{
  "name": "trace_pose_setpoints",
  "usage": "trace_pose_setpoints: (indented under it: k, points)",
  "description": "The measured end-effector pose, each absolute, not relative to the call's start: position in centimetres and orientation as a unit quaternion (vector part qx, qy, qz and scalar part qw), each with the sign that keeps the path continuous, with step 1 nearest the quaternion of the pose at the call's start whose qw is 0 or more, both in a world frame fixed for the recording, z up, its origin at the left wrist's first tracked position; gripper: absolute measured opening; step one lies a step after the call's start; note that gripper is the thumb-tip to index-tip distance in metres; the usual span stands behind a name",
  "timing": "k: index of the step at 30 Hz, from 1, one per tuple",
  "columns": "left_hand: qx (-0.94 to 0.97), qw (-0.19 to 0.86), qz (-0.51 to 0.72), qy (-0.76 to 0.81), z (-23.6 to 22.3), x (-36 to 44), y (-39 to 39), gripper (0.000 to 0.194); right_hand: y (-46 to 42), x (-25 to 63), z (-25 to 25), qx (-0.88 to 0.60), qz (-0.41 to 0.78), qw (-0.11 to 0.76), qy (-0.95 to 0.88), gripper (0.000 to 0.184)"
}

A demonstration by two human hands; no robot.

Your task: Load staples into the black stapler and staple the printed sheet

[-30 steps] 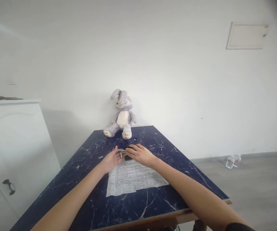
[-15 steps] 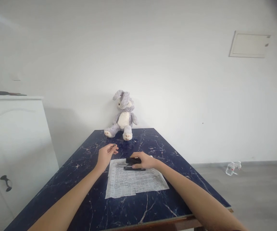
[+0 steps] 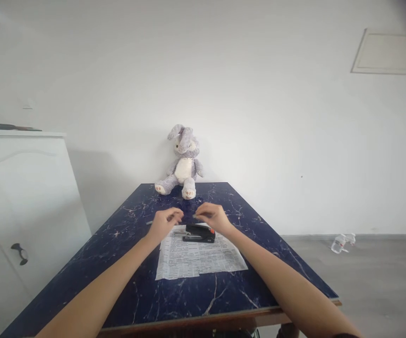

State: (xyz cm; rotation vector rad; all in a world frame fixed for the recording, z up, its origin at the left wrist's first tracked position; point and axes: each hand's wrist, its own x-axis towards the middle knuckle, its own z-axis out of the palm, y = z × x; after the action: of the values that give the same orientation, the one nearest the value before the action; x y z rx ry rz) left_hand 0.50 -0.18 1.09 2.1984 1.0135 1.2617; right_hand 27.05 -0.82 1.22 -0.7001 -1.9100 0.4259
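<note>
A black stapler with an orange part at its rear end lies on the printed newspaper sheet. Its top is raised and a silver rail shows at the left. Just beyond the stapler, my right hand pinches a small greyish piece, too small to name. Facing it, with a short gap between, is my left hand, its fingers curled together and slightly smeared; whatever they hold cannot be made out. By the left wrist, a thin grey strip rests on the table.
A grey plush rabbit sits at the far end of the dark blue marbled table, against the wall. To the left stands a white cabinet. Clear plastic bottles are on the floor at the right.
My right hand has let go of the stapler and moved up beyond it, now pinching a small piece. My left hand has shifted right, towards it. The view has tilted slightly.
</note>
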Motion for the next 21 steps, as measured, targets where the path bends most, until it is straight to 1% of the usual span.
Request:
trace_pose_setpoints:
  k: [1, 3, 5, 6, 8, 10, 13, 15, 16, 19, 21]
  points:
    - [0.779, 0.154, 0.457, 0.401, 1.1, -0.2, 0.5, 0.030, 0.2, 28.3, 0.9, -0.339, 0.170, 0.514, -0.769, 0.027]
    - [0.771, 0.036, 0.410, 0.486, 0.7, -1.9, 2.0, 0.026, 2.2, 31.3, 0.2, -0.454, 0.151, 0.499, -0.723, 0.029]
    - [0.754, -0.045, 0.299, 0.583, -0.1, -3.5, 3.3, 0.031, 3.7, 34.4, -0.5, -0.511, 0.141, 0.492, -0.690, 0.031]
    - [0.745, -0.057, 0.250, 0.616, -0.5, -4.2, 3.8, 0.032, 4.1, 35.8, -0.9, -0.530, 0.136, 0.490, -0.678, 0.032]
    - [0.743, -0.049, 0.204, 0.635, -1.2, -5.1, 4.5, 0.027, 4.6, 37.9, -1.5, -0.556, 0.126, 0.486, -0.663, 0.033]
    - [0.754, -0.036, 0.190, 0.628, -1.5, -5.5, 4.9, 0.022, 4.8, 38.9, -2.0, -0.580, 0.120, 0.470, -0.655, 0.030]
    - [0.765, -0.033, 0.174, 0.620, -1.4, -5.7, 5.2, 0.026, 4.9, 38.8, -2.2, -0.609, 0.109, 0.439, -0.651, 0.020]
    - [0.767, -0.034, 0.168, 0.619, -1.2, -5.8, 5.3, 0.028, 4.8, 38.1, -1.9, -0.618, 0.091, 0.433, -0.650, 0.013]
    - [0.766, -0.035, 0.168, 0.619, -1.2, -5.7, 5.4, 0.028, 4.7, 37.6, -1.6, -0.618, 0.078, 0.434, -0.651, 0.013]
    - [0.772, -0.041, 0.177, 0.609, -1.4, -5.5, 5.6, 0.029, 3.7, 35.4, -0.5, -0.593, 0.065, 0.433, -0.676, 0.015]
    - [0.780, -0.032, 0.180, 0.599, -1.7, -5.0, 5.7, 0.026, 2.4, 33.2, 0.4, -0.516, 0.084, 0.434, -0.734, 0.015]
